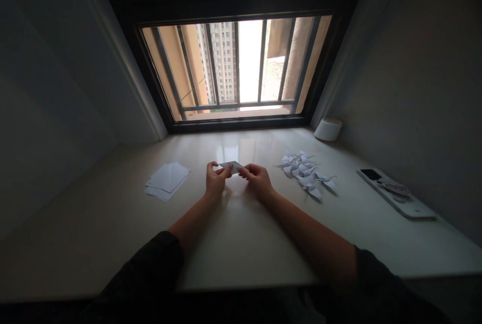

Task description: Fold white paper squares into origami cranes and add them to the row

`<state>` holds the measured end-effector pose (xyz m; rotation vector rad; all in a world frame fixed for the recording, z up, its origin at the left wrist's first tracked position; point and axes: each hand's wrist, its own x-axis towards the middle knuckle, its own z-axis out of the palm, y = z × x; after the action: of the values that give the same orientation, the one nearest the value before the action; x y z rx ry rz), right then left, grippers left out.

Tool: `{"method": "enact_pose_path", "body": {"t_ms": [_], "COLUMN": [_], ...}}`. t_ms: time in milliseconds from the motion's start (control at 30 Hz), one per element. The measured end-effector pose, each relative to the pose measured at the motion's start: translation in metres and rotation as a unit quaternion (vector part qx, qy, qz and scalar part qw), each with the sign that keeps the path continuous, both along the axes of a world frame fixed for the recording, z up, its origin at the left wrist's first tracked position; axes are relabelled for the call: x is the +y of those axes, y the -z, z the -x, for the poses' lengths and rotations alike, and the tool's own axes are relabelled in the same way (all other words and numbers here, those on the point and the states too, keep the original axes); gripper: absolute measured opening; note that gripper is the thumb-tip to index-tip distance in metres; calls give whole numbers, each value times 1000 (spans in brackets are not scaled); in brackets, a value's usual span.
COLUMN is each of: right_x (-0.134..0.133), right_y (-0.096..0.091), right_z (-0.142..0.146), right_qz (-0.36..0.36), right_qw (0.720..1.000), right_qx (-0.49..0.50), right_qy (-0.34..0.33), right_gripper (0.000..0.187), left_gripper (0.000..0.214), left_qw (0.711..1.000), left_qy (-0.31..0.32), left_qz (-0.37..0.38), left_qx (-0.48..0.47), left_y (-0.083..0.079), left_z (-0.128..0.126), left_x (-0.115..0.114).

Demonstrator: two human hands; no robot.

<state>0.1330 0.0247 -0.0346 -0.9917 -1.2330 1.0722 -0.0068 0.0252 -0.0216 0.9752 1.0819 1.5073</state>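
Between my two hands is a small folded piece of white paper (231, 166), held just above the ledge in front of the window. My left hand (216, 181) pinches its left side, thumb on top. On its right side the fingers of my right hand (259, 178) are closed. To the left lies a loose stack of white paper sheets (167, 181). A pile of folded white paper cranes (307, 173) sits to the right of my right hand, its pieces overlapping.
The pale, glossy ledge (241, 233) runs up to a dark-framed window (241, 124) with bars outside. A white round device (328, 129) stands in the back right corner. Farther right lies a white phone-like case (412, 206) with a dark camera area and a round attachment.
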Motion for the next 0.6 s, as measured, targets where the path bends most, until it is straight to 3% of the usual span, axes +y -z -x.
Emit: {"method": "enact_pose_path", "body": {"t_ms": [300, 600], "right_x": [0, -2], "right_y": [0, -3], "right_z": [0, 1], "right_qz": [1, -23], "right_qw": [1000, 998], "right_qx": [-12, -55], "right_qy": [6, 4], "right_gripper": [30, 30], "left_gripper": [76, 54], "left_qw": [999, 999], "left_qy": [20, -6], "left_qz": [-36, -42], "left_qx": [26, -5], "left_y": [-5, -1], "left_z": [2, 3], "left_x": [-2, 4]}}
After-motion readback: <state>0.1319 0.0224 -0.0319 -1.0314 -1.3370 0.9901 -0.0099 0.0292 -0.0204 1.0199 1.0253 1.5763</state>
